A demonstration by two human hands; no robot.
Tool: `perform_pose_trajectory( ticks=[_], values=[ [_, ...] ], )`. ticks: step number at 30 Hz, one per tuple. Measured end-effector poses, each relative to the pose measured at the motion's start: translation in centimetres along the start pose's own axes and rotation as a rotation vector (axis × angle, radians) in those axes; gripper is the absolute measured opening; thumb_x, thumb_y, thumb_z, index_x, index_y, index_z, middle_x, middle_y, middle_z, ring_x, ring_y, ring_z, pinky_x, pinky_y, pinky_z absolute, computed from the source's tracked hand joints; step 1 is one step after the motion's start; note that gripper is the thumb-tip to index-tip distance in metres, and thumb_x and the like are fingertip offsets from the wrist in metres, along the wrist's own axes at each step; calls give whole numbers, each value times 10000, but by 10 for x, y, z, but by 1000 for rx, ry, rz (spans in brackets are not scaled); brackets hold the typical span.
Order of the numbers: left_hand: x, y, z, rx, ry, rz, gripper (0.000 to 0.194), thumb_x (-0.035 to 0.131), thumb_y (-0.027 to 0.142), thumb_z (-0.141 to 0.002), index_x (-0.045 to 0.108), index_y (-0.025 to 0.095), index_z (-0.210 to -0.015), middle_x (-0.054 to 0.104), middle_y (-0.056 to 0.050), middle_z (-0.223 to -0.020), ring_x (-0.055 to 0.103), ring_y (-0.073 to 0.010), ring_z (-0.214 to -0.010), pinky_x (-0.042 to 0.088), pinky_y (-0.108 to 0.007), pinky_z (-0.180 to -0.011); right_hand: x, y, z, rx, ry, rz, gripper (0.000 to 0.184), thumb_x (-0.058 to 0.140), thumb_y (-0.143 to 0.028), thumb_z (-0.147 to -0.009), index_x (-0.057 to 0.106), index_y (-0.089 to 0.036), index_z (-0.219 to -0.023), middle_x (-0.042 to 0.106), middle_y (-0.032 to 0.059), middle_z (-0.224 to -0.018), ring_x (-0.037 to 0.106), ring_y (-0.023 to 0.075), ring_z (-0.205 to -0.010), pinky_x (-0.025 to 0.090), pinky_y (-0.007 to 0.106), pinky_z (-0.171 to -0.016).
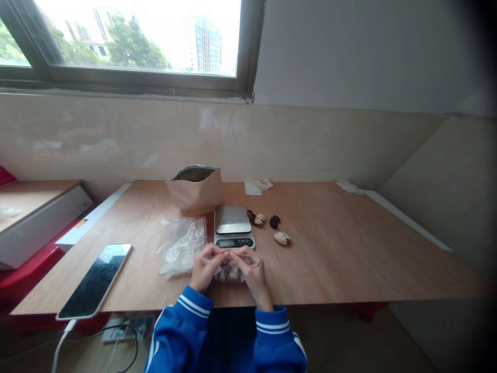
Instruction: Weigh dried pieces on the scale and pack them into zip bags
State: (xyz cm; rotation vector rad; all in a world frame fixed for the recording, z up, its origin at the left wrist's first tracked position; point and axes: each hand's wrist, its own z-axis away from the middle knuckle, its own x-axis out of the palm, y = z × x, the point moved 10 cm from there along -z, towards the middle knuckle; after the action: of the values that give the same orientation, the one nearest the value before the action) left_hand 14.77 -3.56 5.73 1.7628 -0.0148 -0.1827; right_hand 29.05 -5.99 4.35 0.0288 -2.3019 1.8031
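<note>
Both of my hands meet at the top of a clear zip bag (pixel 230 273) with brownish-pink pieces inside, near the table's front edge. My left hand (pixel 204 268) pinches the bag's rim from the left, and my right hand (pixel 253 272) pinches it from the right, the thumbs almost touching. The red-edged mouth gapes in a loop at both sides. Just beyond my fingers stands a digital kitchen scale (pixel 233 223) with a bare metal plate. A stack of clear plastic zip bags (pixel 181 246) lies left of the scale.
An open brown paper pouch (pixel 198 194) stands behind the scale. Pale shell-like pieces (pixel 282 238) and dark pieces (pixel 275 221) lie to its right. A phone (pixel 97 280) with a white cable (pixel 62 342) rests at the left front. Crumpled tissue (pixel 262 184) lies by the wall.
</note>
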Motion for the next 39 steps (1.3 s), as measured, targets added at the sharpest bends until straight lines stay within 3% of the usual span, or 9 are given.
perform_pose_trajectory(
  ticks=[7, 11, 19, 25, 29, 32, 35, 39],
  values=[
    [1, -1, -1, 3, 4, -26, 221, 708, 361, -747, 704, 140, -737, 654, -52, -730, 603, -170, -735, 463, -272, -684, -6, -1, -1, -11, 45, 19, 179, 669, -342, -795, 665, -170, -744, 713, 38, -763, 653, 184, -735, 504, 278, -692],
    [6, -6, -2, -14, -43, 79, 247, 672, 372, -778, 723, 140, -842, 668, -69, -811, 620, -193, -792, 501, -291, -702, -10, -4, -2, -15, 79, 57, 278, 558, -409, -864, 684, -169, -804, 696, 42, -761, 641, 181, -739, 491, 262, -680],
    [1, -2, -2, 32, -19, 42, 217, 660, 352, -795, 704, 140, -793, 647, -51, -767, 610, -176, -775, 486, -268, -701, -18, 6, -3, -61, 140, 180, 341, 502, -452, -886, 621, -173, -731, 635, 26, -686, 595, 167, -674, 459, 246, -636],
    [1, -7, -3, -28, 3, 176, 230, 682, 374, -771, 675, 144, -770, 643, -14, -703, 613, -151, -697, 491, -246, -650, -12, 17, -5, 9, 112, 114, 417, 463, -554, -880, 638, -185, -797, 675, 59, -765, 632, 200, -758, 492, 275, -701],
    [2, -18, -3, -122, 13, 309, 375, 596, 473, -818, 720, 124, -870, 716, -62, -800, 663, -197, -801, 513, -299, -782, -12, 18, -3, 107, 90, -3, 612, 284, -640, -904, 683, -179, -948, 716, 99, -931, 661, 219, -911, 501, 311, -835],
    [3, -27, -1, -202, 16, 419, 484, 537, 530, -834, 735, 97, -920, 740, -106, -848, 682, -236, -852, 503, -359, -871, -22, 14, -2, 109, 157, -2, 601, 301, -658, -891, 650, -188, -1029, 719, 75, -891, 673, 205, -841, 520, 309, -779],
    [6, -25, 0, -197, -24, 437, 479, 571, 524, -815, 738, 93, -940, 745, -116, -870, 690, -244, -846, 501, -374, -890, -34, 17, -1, 136, 240, 40, 548, 389, -666, -858, 654, -187, -890, 719, 69, -801, 675, 206, -765, 521, 297, -726],
    [4, -19, -2, -156, -20, 342, 430, 597, 500, -809, 742, 103, -891, 748, -99, -850, 692, -231, -789, 526, -355, -824, -36, 16, -1, 128, 245, 102, 580, 376, -669, -862, 652, -187, -695, 714, 84, -719, 671, 206, -704, 508, 292, -711]
  ],
)
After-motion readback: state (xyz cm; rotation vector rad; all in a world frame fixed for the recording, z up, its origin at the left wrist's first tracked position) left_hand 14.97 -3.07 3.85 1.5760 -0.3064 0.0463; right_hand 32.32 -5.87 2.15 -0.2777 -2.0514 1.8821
